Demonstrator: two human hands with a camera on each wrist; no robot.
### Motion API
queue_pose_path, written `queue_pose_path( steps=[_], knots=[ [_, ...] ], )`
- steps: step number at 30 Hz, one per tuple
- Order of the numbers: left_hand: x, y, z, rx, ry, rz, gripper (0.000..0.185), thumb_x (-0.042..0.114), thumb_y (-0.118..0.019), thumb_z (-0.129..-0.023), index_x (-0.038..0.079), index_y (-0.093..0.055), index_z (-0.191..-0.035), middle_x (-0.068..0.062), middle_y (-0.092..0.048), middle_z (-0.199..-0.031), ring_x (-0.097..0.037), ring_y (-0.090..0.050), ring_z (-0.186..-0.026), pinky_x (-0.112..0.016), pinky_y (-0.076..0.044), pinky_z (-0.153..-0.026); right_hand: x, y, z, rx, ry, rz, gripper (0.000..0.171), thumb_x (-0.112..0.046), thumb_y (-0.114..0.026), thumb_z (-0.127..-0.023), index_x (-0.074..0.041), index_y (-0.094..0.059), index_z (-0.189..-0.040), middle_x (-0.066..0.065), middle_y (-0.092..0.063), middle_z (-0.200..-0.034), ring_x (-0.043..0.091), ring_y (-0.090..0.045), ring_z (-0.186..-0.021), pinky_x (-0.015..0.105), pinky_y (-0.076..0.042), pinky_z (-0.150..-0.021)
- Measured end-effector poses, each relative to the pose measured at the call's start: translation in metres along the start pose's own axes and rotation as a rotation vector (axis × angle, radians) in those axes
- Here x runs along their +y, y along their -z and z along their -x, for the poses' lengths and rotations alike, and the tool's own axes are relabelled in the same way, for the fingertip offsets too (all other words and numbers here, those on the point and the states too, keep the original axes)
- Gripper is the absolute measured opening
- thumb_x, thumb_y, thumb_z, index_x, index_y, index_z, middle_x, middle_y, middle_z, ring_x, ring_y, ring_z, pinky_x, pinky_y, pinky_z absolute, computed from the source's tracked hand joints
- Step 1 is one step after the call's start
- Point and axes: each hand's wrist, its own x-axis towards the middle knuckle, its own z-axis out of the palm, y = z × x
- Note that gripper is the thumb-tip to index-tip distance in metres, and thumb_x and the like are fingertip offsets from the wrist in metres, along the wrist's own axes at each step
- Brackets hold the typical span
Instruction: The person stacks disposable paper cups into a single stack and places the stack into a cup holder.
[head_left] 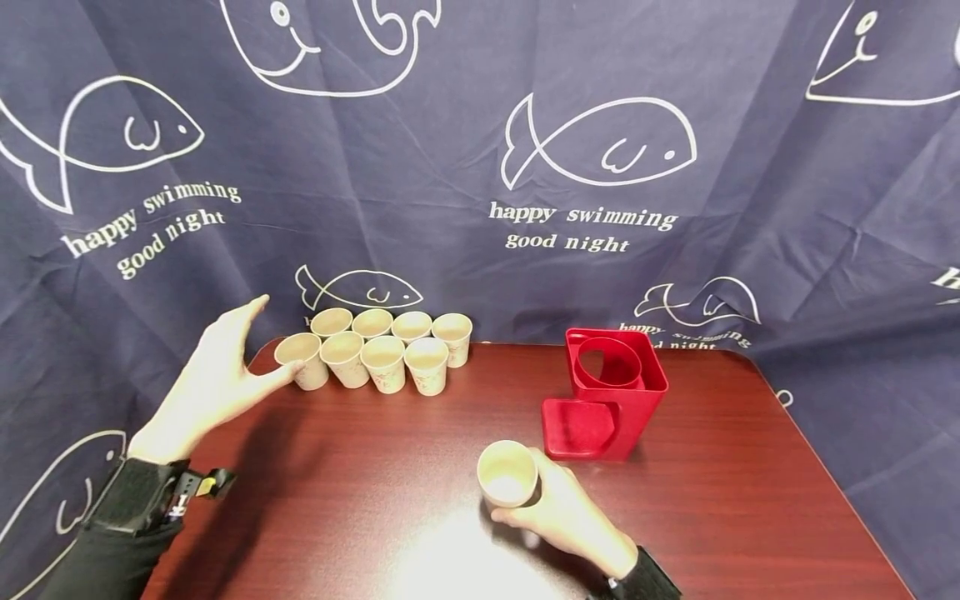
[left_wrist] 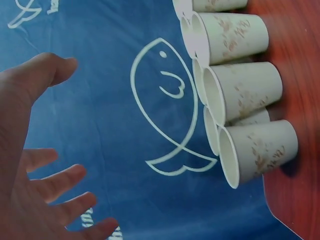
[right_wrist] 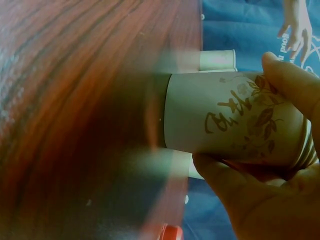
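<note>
A single paper cup [head_left: 507, 473] is gripped by the right hand [head_left: 567, 512] in the lower middle of the head view, fingers and thumb curled round its wall, its open mouth turned up toward the camera. A brown leaf print on that cup is seen in the right wrist view. The left hand [head_left: 212, 379] is held open at the left of the frame, fingers spread, its thumb touching or just beside the nearest of the grouped paper cups [head_left: 382, 346], which stand in two rows at the far left of the dark wooden surface [head_left: 360, 500]. A red holder [head_left: 609, 393] is seen just beyond the gripped cup, right of centre. A navy fish-printed cloth [head_left: 600, 150] fills the background.
</note>
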Motion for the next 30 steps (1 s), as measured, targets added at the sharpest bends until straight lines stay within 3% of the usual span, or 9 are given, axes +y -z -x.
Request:
queue_pose_path(
  steps=[6,14,18,24,30],
  knots=[
    [-0.024,-0.007,-0.004,-0.019,0.043,0.004,0.102,0.026,-0.088,-0.074,-0.005,-0.034,-0.155,-0.038,-0.046,-0.144,-0.058,-0.043,-0.130,-0.069,-0.032,-0.107,0.000,0.000,-0.001,-0.008,-0.001,0.003,0.067,-0.039,-0.096,-0.070,-0.019,-0.064,-0.126,-0.004,-0.073,-0.109,0.016,-0.069,-0.099,0.036,-0.057,-0.090],
    [-0.052,-0.028,-0.007,-0.081,0.103,0.010,0.105,0.029,-0.087,-0.075,-0.015,-0.030,-0.151,-0.044,-0.047,-0.138,-0.059,-0.044,-0.126,-0.070,-0.035,-0.103,-0.002,0.000,0.000,0.011,0.009,0.007,0.066,-0.034,-0.096,-0.070,-0.020,-0.064,-0.126,-0.003,-0.073,-0.109,0.017,-0.069,-0.099,0.034,-0.057,-0.090],
    [-0.060,-0.036,-0.007,-0.121,0.144,0.005,0.106,0.030,-0.087,-0.076,-0.019,-0.029,-0.150,-0.046,-0.045,-0.139,-0.061,-0.043,-0.128,-0.071,-0.035,-0.104,-0.001,-0.001,0.000,0.012,0.009,0.013,0.067,-0.035,-0.096,-0.069,-0.021,-0.064,-0.126,-0.004,-0.073,-0.109,0.015,-0.069,-0.099,0.033,-0.057,-0.091],
    [-0.067,-0.045,-0.009,-0.143,0.152,0.027,0.108,0.031,-0.088,-0.077,-0.017,-0.026,-0.152,-0.045,-0.041,-0.144,-0.060,-0.040,-0.133,-0.070,-0.034,-0.108,0.000,-0.001,0.000,0.003,-0.003,0.014,0.065,-0.038,-0.095,-0.071,-0.027,-0.063,-0.126,-0.011,-0.071,-0.109,0.009,-0.066,-0.098,0.032,-0.057,-0.092],
    [-0.070,-0.053,-0.012,-0.177,0.166,0.011,0.112,0.031,-0.088,-0.076,-0.017,-0.023,-0.154,-0.046,-0.037,-0.147,-0.061,-0.037,-0.135,-0.070,-0.033,-0.109,0.001,-0.001,-0.001,0.016,0.019,0.022,0.066,-0.038,-0.096,-0.069,-0.024,-0.064,-0.125,-0.005,-0.073,-0.108,0.014,-0.068,-0.098,0.033,-0.057,-0.090]
  ],
)
